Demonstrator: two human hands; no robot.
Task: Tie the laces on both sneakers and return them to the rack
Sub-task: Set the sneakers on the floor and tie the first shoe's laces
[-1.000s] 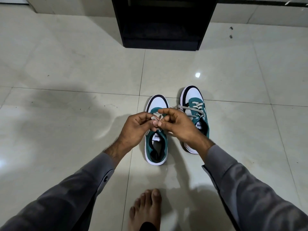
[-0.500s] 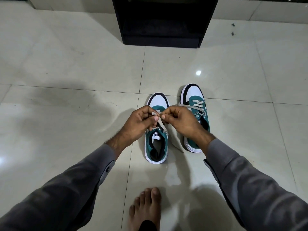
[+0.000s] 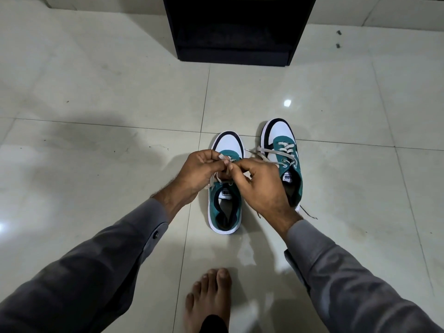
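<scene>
Two teal, white and black sneakers stand side by side on the tiled floor, toes pointing away from me. Over the left sneaker (image 3: pixel 225 207), my left hand (image 3: pixel 199 171) and my right hand (image 3: pixel 262 186) meet, each pinching part of its grey lace (image 3: pixel 216 181). The hands hide the middle of that lace. The right sneaker (image 3: pixel 281 145) stands a little farther off, its grey lace loose and trailing to the left across the floor. My right wrist covers its heel.
A black shoe rack (image 3: pixel 236 30) stands on the floor beyond the sneakers, against the far wall. A bare foot (image 3: pixel 209 296) rests on the tiles near the bottom edge. Glossy pale tiles (image 3: pixel 96 104) spread all around.
Both hands have stayed on the left sneaker's lace, their fingers shifting and drawing the lace closer over the shoe. The view has tilted slightly, so the rack sits higher in frame.
</scene>
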